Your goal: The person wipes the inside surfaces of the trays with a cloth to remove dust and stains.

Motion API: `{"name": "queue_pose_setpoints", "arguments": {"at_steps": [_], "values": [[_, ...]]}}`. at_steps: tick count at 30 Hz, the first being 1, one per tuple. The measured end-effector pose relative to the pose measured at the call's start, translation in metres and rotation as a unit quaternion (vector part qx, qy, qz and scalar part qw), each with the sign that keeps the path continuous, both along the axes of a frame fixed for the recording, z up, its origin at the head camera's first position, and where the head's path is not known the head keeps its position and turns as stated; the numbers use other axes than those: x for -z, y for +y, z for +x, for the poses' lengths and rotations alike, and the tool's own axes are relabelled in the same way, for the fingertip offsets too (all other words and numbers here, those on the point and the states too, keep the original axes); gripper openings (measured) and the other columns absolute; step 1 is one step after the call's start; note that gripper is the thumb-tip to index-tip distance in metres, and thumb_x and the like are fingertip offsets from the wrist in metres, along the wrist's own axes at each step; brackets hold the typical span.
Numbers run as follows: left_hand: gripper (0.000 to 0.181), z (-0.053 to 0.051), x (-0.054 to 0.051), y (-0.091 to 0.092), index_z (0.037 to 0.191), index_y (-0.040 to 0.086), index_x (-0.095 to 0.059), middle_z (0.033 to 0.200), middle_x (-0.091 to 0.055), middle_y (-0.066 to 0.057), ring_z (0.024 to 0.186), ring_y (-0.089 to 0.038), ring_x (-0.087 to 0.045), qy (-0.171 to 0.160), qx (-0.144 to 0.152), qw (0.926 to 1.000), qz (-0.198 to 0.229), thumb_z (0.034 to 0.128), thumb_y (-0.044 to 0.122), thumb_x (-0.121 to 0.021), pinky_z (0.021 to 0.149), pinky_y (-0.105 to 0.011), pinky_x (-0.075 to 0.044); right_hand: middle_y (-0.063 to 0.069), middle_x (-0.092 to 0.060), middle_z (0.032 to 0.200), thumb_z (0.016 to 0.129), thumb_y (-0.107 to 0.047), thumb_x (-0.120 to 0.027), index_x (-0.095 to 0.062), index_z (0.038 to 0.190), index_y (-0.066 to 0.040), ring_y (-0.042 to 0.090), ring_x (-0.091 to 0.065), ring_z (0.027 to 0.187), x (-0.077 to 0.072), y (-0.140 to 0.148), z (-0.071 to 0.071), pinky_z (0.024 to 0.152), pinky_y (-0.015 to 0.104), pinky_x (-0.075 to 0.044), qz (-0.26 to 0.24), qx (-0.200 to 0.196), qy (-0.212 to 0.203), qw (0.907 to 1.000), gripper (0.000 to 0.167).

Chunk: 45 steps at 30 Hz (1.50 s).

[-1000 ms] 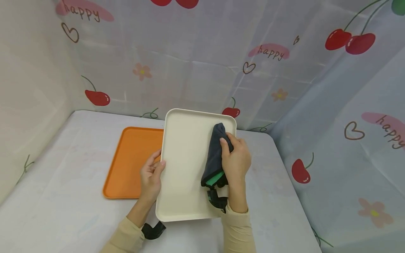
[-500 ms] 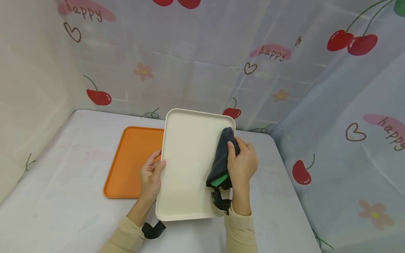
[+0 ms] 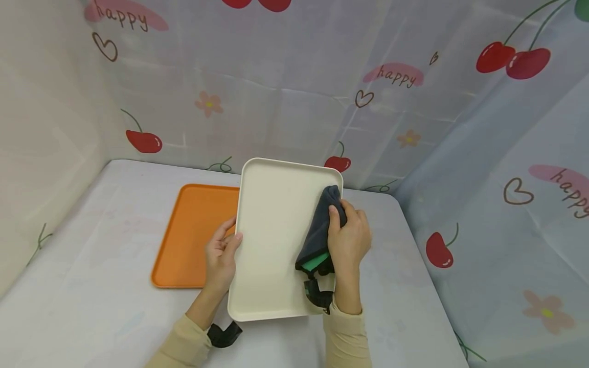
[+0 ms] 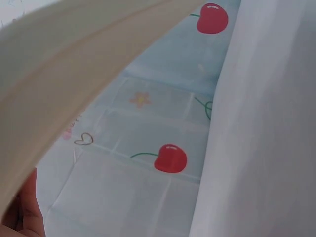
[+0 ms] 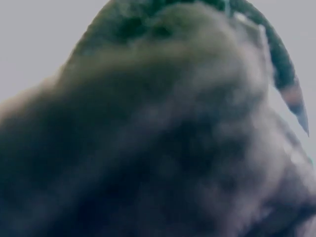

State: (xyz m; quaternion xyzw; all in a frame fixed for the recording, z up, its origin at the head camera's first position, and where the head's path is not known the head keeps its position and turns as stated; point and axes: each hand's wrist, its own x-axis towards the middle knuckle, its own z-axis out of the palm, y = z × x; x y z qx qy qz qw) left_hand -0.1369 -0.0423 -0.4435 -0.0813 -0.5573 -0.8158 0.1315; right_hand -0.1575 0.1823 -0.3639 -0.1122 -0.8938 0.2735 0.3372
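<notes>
My left hand (image 3: 222,255) grips the left edge of a cream tray (image 3: 271,240), thumb on the rim, and the tray is held up tilted above the table. In the left wrist view the tray's underside (image 4: 74,74) crosses the upper left, with fingers (image 4: 30,205) at the lower left. My right hand (image 3: 350,237) grips a folded dark grey cloth (image 3: 317,232) with a green patch, against the tray's right side. Blurred dark cloth (image 5: 148,148) fills most of the right wrist view and hides the fingers there.
An orange tray (image 3: 193,240) lies flat on the white-covered table (image 3: 101,245), partly behind the cream tray. A cherry-patterned curtain (image 3: 285,117) hangs behind and to the right. Black wrist camera mounts (image 3: 224,335) sit by the wrists.
My right hand has moved the cloth to the right across the tray and slightly down, then a little back left. The left hand and the cream tray stay nearly still.
</notes>
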Motion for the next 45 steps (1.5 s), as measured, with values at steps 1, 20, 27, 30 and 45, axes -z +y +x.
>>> {"name": "queue_pose_setpoints", "arguments": {"at_steps": [1,20,27,30,45], "values": [[0.037,0.000,0.000,0.000,0.135,-0.008,-0.048,0.094,-0.075,0.008,0.079,-0.008,-0.073,0.002,0.000,1.0000,0.000,0.0986,0.000,-0.049,0.065,-0.026,-0.061,0.019,-0.067,0.097,0.094,-0.035,-0.064,-0.071,0.118,-0.011,0.039,-0.062,0.086,0.000,0.000,0.000,0.072,0.052,-0.051,-0.002,-0.001,0.001,1.0000,0.035],[0.038,0.000,0.000,0.002,0.136,-0.006,-0.048,0.095,-0.075,0.011,0.084,-0.008,-0.072,-0.018,0.003,0.9998,-0.007,0.0990,0.001,-0.049,0.069,-0.027,-0.061,0.017,-0.064,0.088,0.094,-0.030,-0.064,-0.072,0.116,-0.009,0.035,-0.060,0.077,0.004,-0.029,0.002,0.064,0.048,-0.049,0.013,-0.064,0.019,0.9977,0.031],[0.038,0.000,-0.001,0.002,0.136,-0.005,-0.049,0.094,-0.075,0.009,0.084,-0.008,-0.072,-0.022,0.003,0.9997,-0.005,0.0989,0.001,-0.049,0.070,-0.027,-0.061,0.015,-0.063,0.086,0.094,-0.030,-0.064,-0.072,0.115,-0.009,0.030,-0.059,0.072,0.002,-0.045,0.004,0.063,0.044,-0.048,0.028,-0.094,0.028,0.9948,0.031],[0.038,0.000,0.000,0.003,0.136,-0.005,-0.049,0.096,-0.075,0.010,0.085,-0.008,-0.072,-0.024,0.002,0.9997,-0.005,0.0988,0.001,-0.049,0.071,-0.028,-0.061,0.014,-0.063,0.085,0.094,-0.029,-0.065,-0.073,0.114,-0.008,0.028,-0.058,0.071,0.002,-0.053,0.005,0.062,0.042,-0.047,0.040,-0.107,0.038,0.9927,0.030],[0.038,0.000,0.002,0.005,0.137,-0.006,-0.048,0.079,-0.072,0.011,0.068,-0.002,-0.068,-0.007,0.007,0.9999,-0.008,0.0999,0.003,-0.049,0.059,-0.019,-0.058,0.007,-0.062,0.080,0.091,-0.033,-0.069,-0.075,0.110,-0.012,0.020,-0.056,0.065,0.001,-0.088,0.010,0.054,0.027,-0.034,0.130,-0.164,0.074,0.9751,0.029]]}}
